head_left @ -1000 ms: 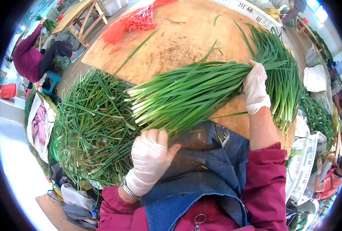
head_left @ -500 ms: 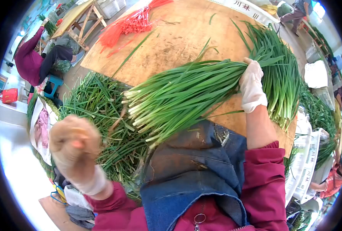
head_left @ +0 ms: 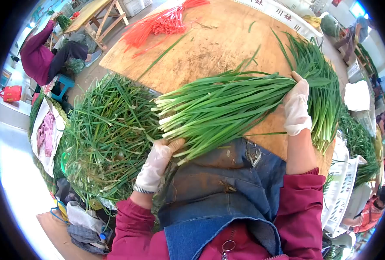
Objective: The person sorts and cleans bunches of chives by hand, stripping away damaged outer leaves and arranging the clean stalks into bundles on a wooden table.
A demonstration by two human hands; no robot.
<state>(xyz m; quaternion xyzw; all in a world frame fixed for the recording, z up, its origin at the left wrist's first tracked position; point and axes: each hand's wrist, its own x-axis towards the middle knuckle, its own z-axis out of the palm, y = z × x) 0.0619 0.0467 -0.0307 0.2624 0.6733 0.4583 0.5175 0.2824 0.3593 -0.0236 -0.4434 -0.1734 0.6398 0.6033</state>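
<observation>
A thick bunch of garlic chives (head_left: pixel 227 104) lies across my front, pale stem ends to the left and green leaves to the right. My right hand (head_left: pixel 297 104), in a thin whitish glove, is wrapped round the leafy end. At the lower stem ends is my left hand (head_left: pixel 160 158), gloved too, its fingers closed against the outermost stalks; the fingertips are partly hidden. Beyond my right hand, a second heap of garlic chives (head_left: pixel 324 99) rests on the wooden table (head_left: pixel 218 39), stem ends toward me.
Loose leaf trimmings (head_left: pixel 110 134) are piled left of the table. Red plastic ties (head_left: pixel 162 24) lie at its far side. White crates (head_left: pixel 342 190) stand at the right, another crate (head_left: pixel 283 16) at the back. A person (head_left: pixel 38 52) sits at far left; other people are at right.
My left hand has come from the lower left, off the bunch, to the pale stem ends. My right hand still grips the leafy end. The view has shifted slightly.
</observation>
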